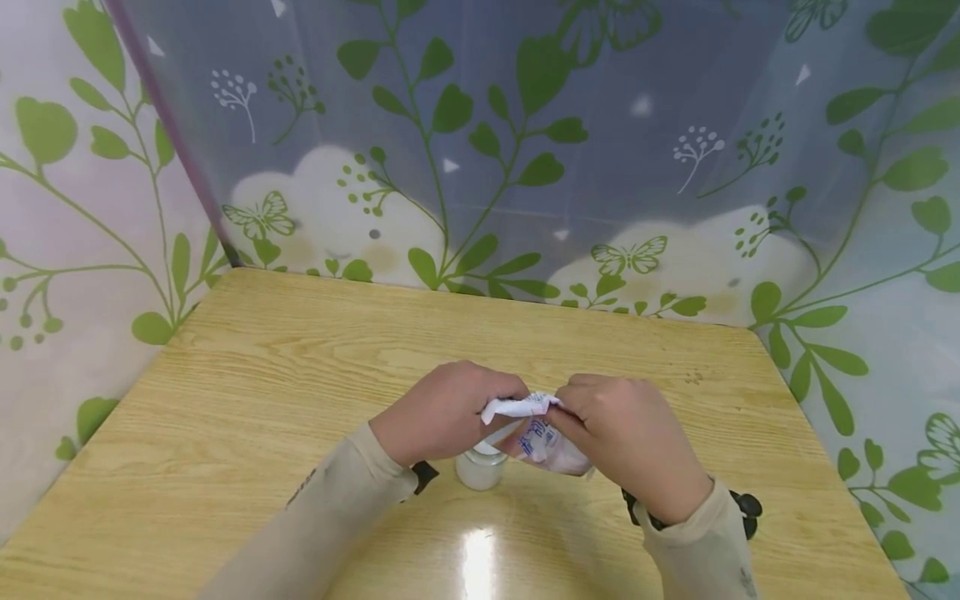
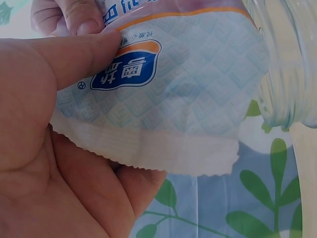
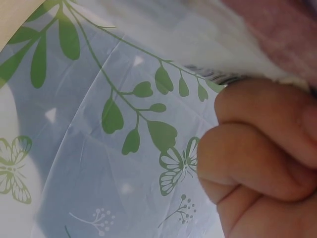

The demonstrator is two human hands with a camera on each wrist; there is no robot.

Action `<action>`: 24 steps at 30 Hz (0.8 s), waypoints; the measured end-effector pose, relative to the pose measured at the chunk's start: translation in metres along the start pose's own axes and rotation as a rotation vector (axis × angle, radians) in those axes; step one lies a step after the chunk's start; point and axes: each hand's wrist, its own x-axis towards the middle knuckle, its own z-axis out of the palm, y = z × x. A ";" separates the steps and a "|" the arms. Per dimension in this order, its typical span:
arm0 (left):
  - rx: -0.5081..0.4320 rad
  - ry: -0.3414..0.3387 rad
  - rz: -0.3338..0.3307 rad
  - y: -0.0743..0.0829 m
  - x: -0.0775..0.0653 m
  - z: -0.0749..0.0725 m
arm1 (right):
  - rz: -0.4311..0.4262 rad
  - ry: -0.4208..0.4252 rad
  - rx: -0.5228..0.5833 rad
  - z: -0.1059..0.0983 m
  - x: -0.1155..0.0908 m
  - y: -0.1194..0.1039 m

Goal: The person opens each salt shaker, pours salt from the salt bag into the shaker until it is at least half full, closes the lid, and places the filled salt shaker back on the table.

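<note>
left hand and right hand pinch the bag near the jar; likely soft and slippery, it probably handles best by its edges.

The packet appeared to be thin plastic film, smooth with a slight sheen, and its seam was crimped and finely toothed. The jar was clear, smooth, glossy glass. The table had a wood-grain surface with a glossy finish that reflected a bright patch. The backdrop was smooth, faintly shiny, creased sheeting. The sleeves were matt cloth.
</note>
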 end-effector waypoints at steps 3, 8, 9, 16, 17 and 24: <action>-0.005 -0.003 0.015 -0.002 0.000 -0.001 | 0.000 0.001 0.000 0.000 0.000 0.000; 0.007 0.001 0.035 -0.005 0.000 -0.002 | 0.010 0.000 -0.006 -0.001 0.001 0.001; 0.008 0.002 0.039 -0.005 0.001 -0.002 | 0.012 0.000 -0.009 -0.001 0.001 0.001; 0.030 0.009 0.023 -0.006 0.001 -0.002 | 0.024 -0.006 -0.027 -0.002 0.001 0.003; 0.037 0.005 0.011 -0.005 0.000 -0.003 | 0.025 -0.005 -0.030 -0.002 0.000 0.003; 0.083 -0.059 -0.116 -0.010 -0.004 -0.013 | 0.023 0.008 -0.041 -0.003 0.000 0.005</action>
